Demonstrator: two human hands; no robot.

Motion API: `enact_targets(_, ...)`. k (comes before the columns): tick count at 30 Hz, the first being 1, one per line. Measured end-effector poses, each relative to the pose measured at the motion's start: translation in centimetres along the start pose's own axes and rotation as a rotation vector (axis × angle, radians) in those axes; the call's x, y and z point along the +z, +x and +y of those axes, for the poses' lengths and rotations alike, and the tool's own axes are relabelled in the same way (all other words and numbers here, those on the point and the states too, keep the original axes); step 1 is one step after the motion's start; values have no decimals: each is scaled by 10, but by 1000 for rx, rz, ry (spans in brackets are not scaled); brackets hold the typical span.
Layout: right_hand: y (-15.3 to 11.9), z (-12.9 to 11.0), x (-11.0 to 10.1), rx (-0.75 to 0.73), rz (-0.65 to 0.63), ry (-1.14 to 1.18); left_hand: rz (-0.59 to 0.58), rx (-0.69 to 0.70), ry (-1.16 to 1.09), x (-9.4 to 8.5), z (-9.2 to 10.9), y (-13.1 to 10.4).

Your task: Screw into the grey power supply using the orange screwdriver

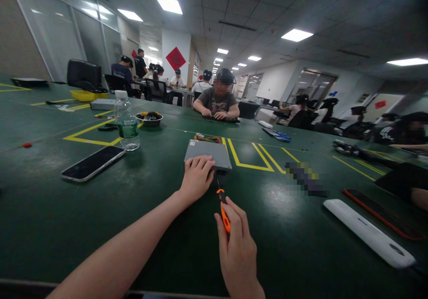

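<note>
Grey sheet metal: a box-shaped power supply unit (pixel 207 150) sits on the green counter (pixel 183 254) ahead of me, multicoloured cables (pixel 209 138) bunched at its far side. My left hand (pixel 198 174) lies over its near left part, fingers bent across the top; thumb hidden, so I cannot tell whether it pinches. My right hand (pixel 239 241) grasps a slim screwdriver with an orange-and-black handle (pixel 224 214), tip towards the box's near face, contact unclear. Handling estimate: case stiff, fairly heavy, smooth; best held by opposite side walls, not by the cables. Screwdriver probably light, rigid; best gripped at the thick handle.
</note>
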State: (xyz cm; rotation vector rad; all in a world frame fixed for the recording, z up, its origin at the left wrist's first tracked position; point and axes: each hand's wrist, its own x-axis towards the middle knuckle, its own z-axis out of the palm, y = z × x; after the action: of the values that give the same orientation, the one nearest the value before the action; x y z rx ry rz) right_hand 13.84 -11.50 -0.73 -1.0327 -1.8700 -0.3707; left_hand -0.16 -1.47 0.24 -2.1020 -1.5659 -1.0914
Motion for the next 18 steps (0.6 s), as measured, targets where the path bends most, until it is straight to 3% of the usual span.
enact_targets(7, -3, -1, 4, 47, -107, 7, 6, 2, 3, 2, 0, 0)
enact_targets(11, -4, 0, 9, -33, -67, 27, 9, 0, -2, 2, 1, 1)
enact_targets(15, 0, 5, 3, 79, -3, 31, 2, -2, -6, 2, 1, 0)
enact_targets(18, 2, 4, -2, 117, -35, 37, 2, -3, -9, 2, 1, 0)
